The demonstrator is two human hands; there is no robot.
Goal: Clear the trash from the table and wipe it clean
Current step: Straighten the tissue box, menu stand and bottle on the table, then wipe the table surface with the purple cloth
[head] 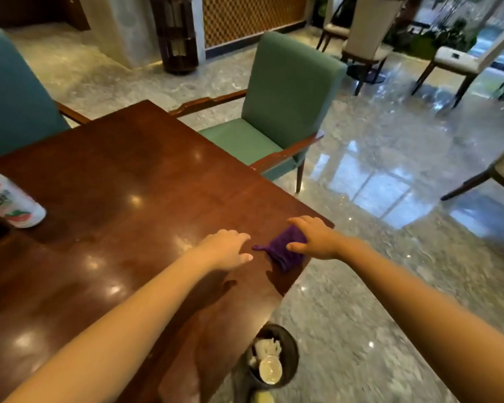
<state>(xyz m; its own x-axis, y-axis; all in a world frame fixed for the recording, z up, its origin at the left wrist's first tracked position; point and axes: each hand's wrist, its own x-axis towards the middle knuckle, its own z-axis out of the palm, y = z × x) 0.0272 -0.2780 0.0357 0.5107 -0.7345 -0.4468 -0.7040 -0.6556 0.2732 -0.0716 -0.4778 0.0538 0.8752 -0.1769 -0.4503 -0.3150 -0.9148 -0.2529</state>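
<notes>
A folded purple cloth [282, 253] lies at the near right corner of the dark polished wooden table [128, 175]. My right hand [314, 238] rests on top of the cloth, fingers spread over it and thumb against its near side. My left hand [229, 250] hovers flat just left of the cloth, fingers apart and holding nothing. On the floor below the table's near edge stands a black trash bin [288, 341], with crumpled white paper and a round lid inside.
A white wipes canister [12, 200] lies on its side at the table's left edge. Two teal armchairs stand around the table, one at the far right [277, 112] and one at the far left [9, 97]. Cream chairs stand on the glossy marble floor beyond.
</notes>
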